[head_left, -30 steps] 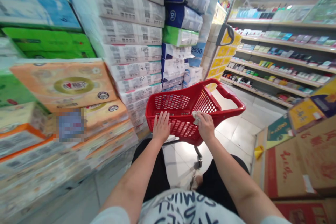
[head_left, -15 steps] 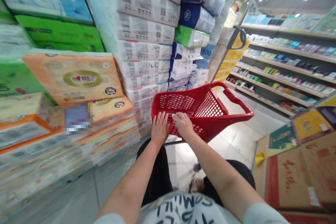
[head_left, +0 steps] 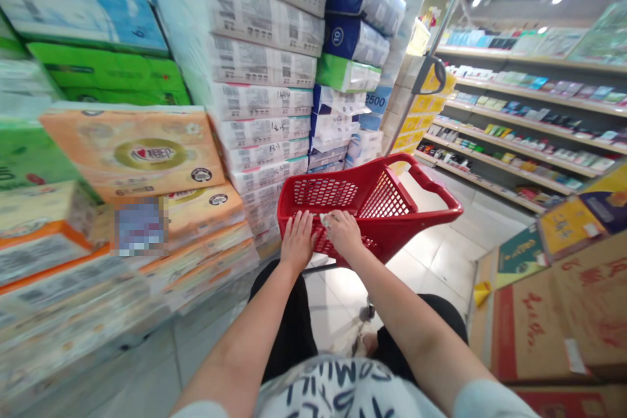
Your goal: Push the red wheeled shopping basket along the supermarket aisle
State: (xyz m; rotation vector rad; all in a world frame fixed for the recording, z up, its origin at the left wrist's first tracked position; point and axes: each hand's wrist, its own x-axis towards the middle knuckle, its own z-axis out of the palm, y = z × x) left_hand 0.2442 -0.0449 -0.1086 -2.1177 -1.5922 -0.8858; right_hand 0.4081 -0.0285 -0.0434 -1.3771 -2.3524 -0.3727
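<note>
A red plastic shopping cart (head_left: 399, 225) with perforated walls stands sideways in front of me, its handle at the right. On its near rim, toward the left end, my left hand (head_left: 296, 240) lies with fingers stretched out and holds nothing. Just to the right, my right hand (head_left: 345, 235) is closed over the same rim. A small bit of white tissue (head_left: 324, 221) shows at its fingertips; most of it is hidden under the fingers. Through the holes, no goods are visible inside the cart.
Stacked orange tissue packs (head_left: 157, 153) rise on the left, beside a tall pile of white wrapped packs (head_left: 264, 68). A metal pole (head_left: 416, 78) stands behind the cart. Cardboard boxes (head_left: 533, 320) are at the lower right. Stocked shelves (head_left: 529, 111) line the far right.
The view has shifted slightly, so the cart and shelves sit a little further left. Both hands keep nearly the same place on the cart's rim.
</note>
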